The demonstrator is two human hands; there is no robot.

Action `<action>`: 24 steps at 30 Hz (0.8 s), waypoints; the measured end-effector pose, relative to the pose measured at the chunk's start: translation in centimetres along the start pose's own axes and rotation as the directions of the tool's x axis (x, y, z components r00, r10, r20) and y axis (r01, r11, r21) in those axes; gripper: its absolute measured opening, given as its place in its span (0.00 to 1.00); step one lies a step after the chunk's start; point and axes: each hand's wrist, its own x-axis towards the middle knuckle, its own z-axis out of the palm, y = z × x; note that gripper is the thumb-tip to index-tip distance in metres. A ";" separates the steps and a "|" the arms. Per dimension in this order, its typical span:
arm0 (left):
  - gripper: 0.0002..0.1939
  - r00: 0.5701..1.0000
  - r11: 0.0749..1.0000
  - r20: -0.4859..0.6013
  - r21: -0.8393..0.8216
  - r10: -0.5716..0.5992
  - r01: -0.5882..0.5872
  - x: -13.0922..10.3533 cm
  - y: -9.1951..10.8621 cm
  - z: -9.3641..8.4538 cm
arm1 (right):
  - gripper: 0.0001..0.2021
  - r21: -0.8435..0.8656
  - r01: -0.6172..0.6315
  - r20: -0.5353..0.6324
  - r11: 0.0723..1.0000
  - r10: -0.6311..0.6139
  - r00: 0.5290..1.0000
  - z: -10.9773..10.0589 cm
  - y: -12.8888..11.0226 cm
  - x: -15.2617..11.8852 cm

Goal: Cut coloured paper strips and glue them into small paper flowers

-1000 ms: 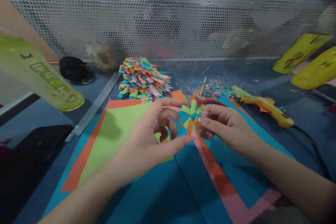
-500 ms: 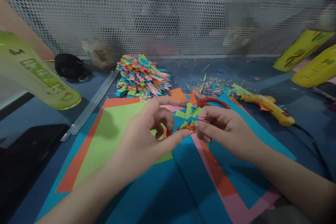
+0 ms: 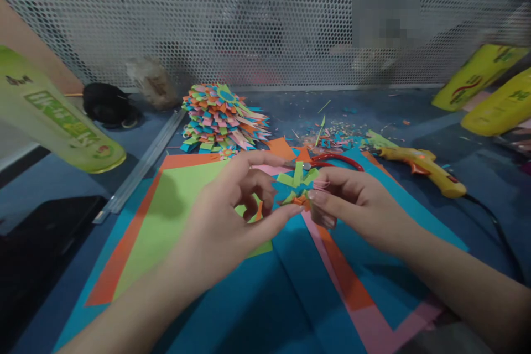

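A small layered paper flower (image 3: 297,182), with green, blue, pink and orange pieces, is held up over coloured sheets. My right hand (image 3: 357,202) pinches its right side between thumb and fingers. On the other side, my left hand (image 3: 232,207) curves around it, its thumb against the orange part at the bottom and its index finger at the top edge. Right behind the flower lie red-handled scissors (image 3: 340,159), partly hidden. Under both hands spread a green sheet (image 3: 166,221) and blue sheets (image 3: 249,298), with orange and pink edges showing.
A fringed paper pile (image 3: 222,121) stands at the back, beside paper scraps (image 3: 336,135). A yellow glue gun (image 3: 427,168) with a black cord lies right. Bottles (image 3: 70,121) flank both sides. A clear ruler-like strip (image 3: 141,166) and black phone-like slab (image 3: 45,238) lie left.
The camera view has shifted very slightly. Both hands keep their hold on the paper flower with almost no visible movement.
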 end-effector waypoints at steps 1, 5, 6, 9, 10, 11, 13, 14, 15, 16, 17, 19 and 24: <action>0.18 1.000 1.000 0.004 -0.006 -0.003 0.003 0.0 0.0 0.0 | 0.11 0.005 -0.003 0.001 1.000 0.003 1.000 0.0 0.0 0.0; 0.19 1.000 1.000 0.012 -0.010 -0.025 0.025 0.0 0.2 -0.1 | 0.13 0.013 -0.004 0.008 1.000 0.004 1.000 0.0 0.0 0.0; 0.19 1.000 1.000 0.010 -0.008 -0.028 0.028 0.0 0.2 -0.1 | 0.13 0.013 -0.001 0.009 1.000 0.001 1.000 0.0 0.0 0.0; 0.18 1.000 1.000 0.001 -0.006 -0.028 0.028 0.1 0.3 -0.1 | 0.13 0.016 0.004 0.013 1.000 -0.004 1.000 -0.1 0.1 0.0; 0.18 1.000 1.000 -0.001 -0.005 -0.028 0.028 0.1 0.3 -0.1 | 0.13 0.017 0.005 0.013 1.000 -0.005 1.000 -0.1 0.1 0.0; 0.18 1.000 1.000 -0.001 -0.004 -0.027 0.027 0.1 0.2 -0.1 | 0.13 0.017 0.004 0.011 1.000 -0.004 1.000 -0.1 0.1 0.0; 0.18 1.000 1.000 0.001 -0.001 -0.026 0.026 0.1 0.2 -0.1 | 0.13 0.018 0.002 0.006 1.000 -0.002 1.000 -0.1 0.1 0.0; 0.18 1.000 1.000 0.003 0.001 -0.026 0.026 0.1 0.1 -0.1 | 0.13 0.019 0.000 0.004 1.000 0.000 1.000 -0.1 0.0 0.0; 0.18 1.000 1.000 0.003 0.003 -0.024 0.024 0.0 0.1 -0.1 | 0.13 0.018 -0.002 0.004 1.000 0.002 1.000 -0.1 0.0 0.0; 0.18 1.000 1.000 0.002 0.004 -0.023 0.023 0.0 0.1 -0.1 | 0.13 0.017 -0.005 0.003 1.000 0.005 1.000 -0.1 0.0 0.0; 0.18 1.000 1.000 0.000 0.005 -0.021 0.021 0.0 0.1 -0.1 | 0.13 0.014 -0.006 0.004 1.000 0.006 1.000 0.0 0.0 0.0; 0.18 1.000 1.000 0.001 0.004 -0.016 0.016 -0.1 0.1 -0.1 | 0.13 0.009 -0.008 0.005 1.000 0.008 1.000 0.0 0.0 0.0; 0.18 1.000 1.000 0.010 -0.001 -0.020 0.020 -0.1 0.2 -0.1 | 0.14 0.005 -0.011 0.001 1.000 0.011 1.000 0.0 -0.1 0.1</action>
